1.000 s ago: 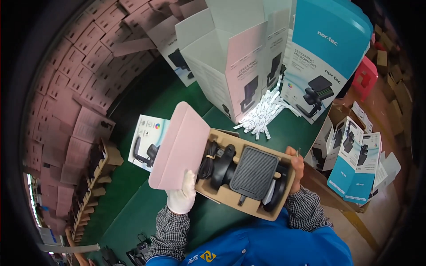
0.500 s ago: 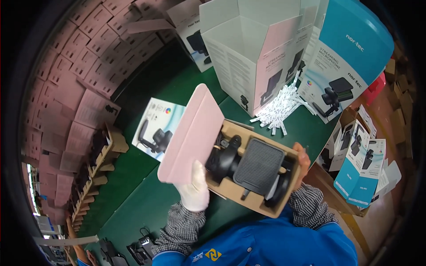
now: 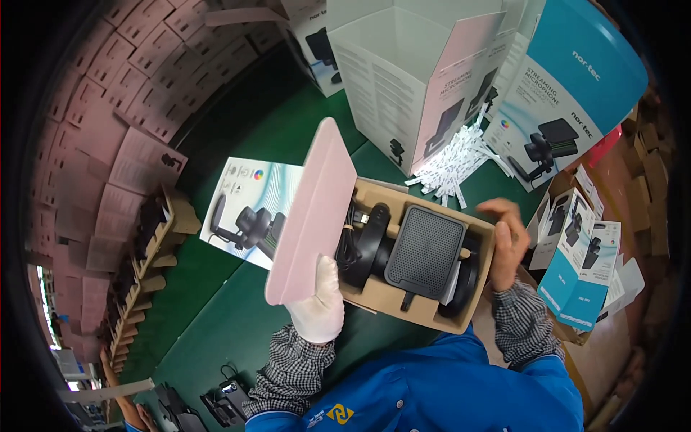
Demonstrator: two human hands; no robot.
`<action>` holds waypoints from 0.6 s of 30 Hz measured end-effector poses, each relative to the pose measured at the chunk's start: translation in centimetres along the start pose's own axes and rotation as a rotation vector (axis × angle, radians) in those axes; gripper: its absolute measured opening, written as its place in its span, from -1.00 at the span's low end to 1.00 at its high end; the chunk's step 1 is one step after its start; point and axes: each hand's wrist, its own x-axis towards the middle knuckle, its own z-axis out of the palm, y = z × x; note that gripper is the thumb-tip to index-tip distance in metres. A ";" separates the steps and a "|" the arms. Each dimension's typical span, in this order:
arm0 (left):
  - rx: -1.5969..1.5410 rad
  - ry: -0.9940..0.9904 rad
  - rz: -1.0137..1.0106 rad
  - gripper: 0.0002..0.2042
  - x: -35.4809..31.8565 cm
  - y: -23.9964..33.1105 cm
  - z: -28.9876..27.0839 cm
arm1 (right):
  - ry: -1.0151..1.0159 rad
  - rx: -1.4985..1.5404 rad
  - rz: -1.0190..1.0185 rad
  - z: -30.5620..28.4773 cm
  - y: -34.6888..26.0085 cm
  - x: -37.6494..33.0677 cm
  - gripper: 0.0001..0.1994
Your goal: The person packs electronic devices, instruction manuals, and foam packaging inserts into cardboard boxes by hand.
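Green surface (image 3: 237, 338), packing station; stacks of flat pink cartons (image 3: 108, 108) rise along its far left edge.

Brown tray (image 3: 421, 306): the landmark, held above the surface just in front of the person's chest. It carries a black microphone set (image 3: 410, 252), with a square mesh panel uppermost and a coiled cable at its left end.

Pink sleeve (image 3: 313, 216): touching the tray's left end, tilted upright on its edge.

Left hand (image 3: 320, 299): white-gloved, closed around the sleeve's lower edge at the tray's left corner.

Right hand (image 3: 507, 241): bare, at the tray's right end, fingers spread wide and lifted, the heel near the tray wall; whether it bears any weight cannot be told.

Change: half a second earlier the right hand lay tucked against the tray's right end; now its fingers stand open. Sleeve and tray keep the same relation, so the fitting of one to the other appears unfinished.

Printed leaflet (image 3: 245, 209): flat on the surface, left of the tray, partly behind the sleeve.

Tall open box (image 3: 403, 79): beyond the tray, upright, flaps raised.

White strips (image 3: 461, 162): heaped between the tall box and the tray.

Small blue boxes (image 3: 579, 273): right of the tray, close.

Open room: the bare green strip left of and below the tray; the right side and the far side are crowded.
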 end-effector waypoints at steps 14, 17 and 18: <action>-0.224 0.137 -0.204 -0.71 -0.3 4.8 -2.1 | -1.128 -0.019 -1.013 6.1 -9.8 2.1 -0.88; -0.167 0.133 -0.090 -0.71 -0.8 4.6 -3.0 | -1.081 -0.042 -1.021 5.6 -10.9 1.5 -0.88; -0.116 0.140 -0.005 -0.71 -1.0 4.3 -3.1 | -1.041 -0.018 -1.019 5.1 -11.4 1.4 -0.89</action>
